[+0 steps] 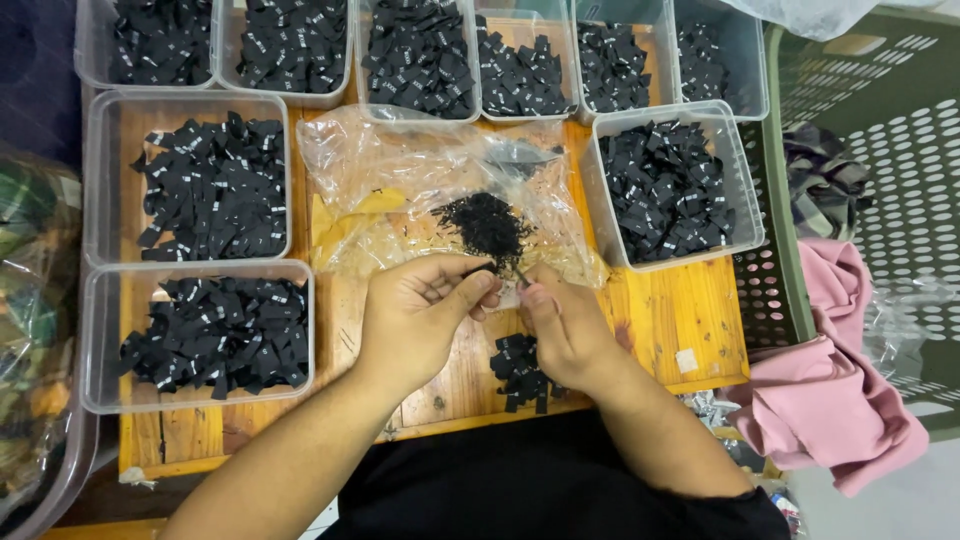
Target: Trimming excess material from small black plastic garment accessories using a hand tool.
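Left hand (415,310) and right hand (560,325) both pinch one small black tag (497,270) over the plastic bag (440,190), best worked with fingertips close together

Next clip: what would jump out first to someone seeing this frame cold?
Clear plastic tubs heaped with small black fabric labels ring a wooden board. At the centre, the left hand and right hand meet, pinching something small and dark over a crinkled clear plastic bag holding a pile of tiny black pieces. On the right, pink cloth spills from a green perforated basket.
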